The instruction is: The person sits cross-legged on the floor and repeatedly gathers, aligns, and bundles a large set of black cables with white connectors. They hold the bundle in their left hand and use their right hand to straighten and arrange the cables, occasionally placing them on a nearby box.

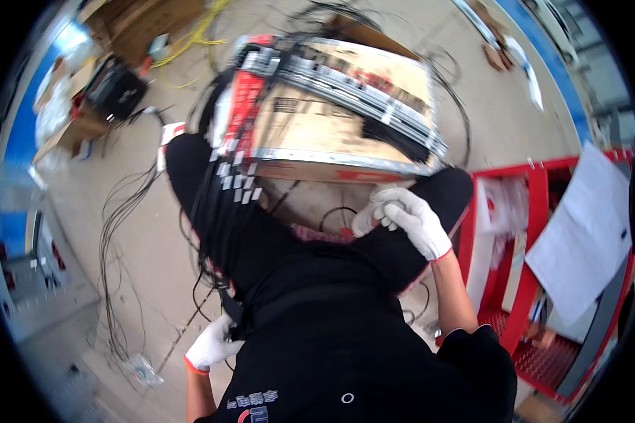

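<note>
Black shirt [331, 338] nearest; right hand [413, 217] curls its grip, contents unclear; cannot tell the left hand's [214, 345] grip.

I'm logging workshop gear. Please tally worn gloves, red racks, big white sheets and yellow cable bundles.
Worn gloves: 2 (left hand, right hand)
Red rack: 1
Big white sheet: 1
Yellow cable bundle: 1
Total: 5

Your gloves [420, 222] look like matt knitted cloth, and your shirt [331, 331] like matt cloth too. The box [300, 135] is matt cardboard; the black cables [219, 211] look plastic-coated, the red rack [537, 204] painted metal, the white sheet [582, 229] smooth paper.
</note>
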The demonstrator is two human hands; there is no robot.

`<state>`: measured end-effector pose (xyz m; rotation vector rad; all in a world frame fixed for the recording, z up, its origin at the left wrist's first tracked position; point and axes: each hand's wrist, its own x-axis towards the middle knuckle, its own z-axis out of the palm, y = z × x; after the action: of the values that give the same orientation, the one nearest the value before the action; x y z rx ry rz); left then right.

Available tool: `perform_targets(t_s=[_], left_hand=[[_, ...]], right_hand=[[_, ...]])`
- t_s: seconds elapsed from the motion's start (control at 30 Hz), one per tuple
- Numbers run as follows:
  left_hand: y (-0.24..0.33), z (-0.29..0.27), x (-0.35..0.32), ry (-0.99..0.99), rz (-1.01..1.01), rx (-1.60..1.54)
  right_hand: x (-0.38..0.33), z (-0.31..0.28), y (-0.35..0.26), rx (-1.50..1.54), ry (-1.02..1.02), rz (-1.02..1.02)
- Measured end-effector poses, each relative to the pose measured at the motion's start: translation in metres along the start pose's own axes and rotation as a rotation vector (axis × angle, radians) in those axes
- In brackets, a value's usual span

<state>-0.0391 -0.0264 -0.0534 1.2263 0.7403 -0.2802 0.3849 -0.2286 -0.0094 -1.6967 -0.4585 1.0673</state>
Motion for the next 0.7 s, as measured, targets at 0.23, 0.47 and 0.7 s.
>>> perform_targets(t_s=[0.23, 0.47, 0.7], left_hand=[[0.07, 0.021, 0.018, 0.492, -0.081, -0.192], [0.16, 0.012, 0.0, 0.242, 0.048, 0.787], [0.11, -0.015, 0.04, -0.316, -0.036, 1.043]], right_hand=[[-0.076, -0.017, 0.032, 0.106, -0.187, 0.241], [-0.047, -0.001, 0.047, -0.182, -0.217, 0.003], [0.014, 0.033, 0.0, -0.28, 0.056, -0.236]])
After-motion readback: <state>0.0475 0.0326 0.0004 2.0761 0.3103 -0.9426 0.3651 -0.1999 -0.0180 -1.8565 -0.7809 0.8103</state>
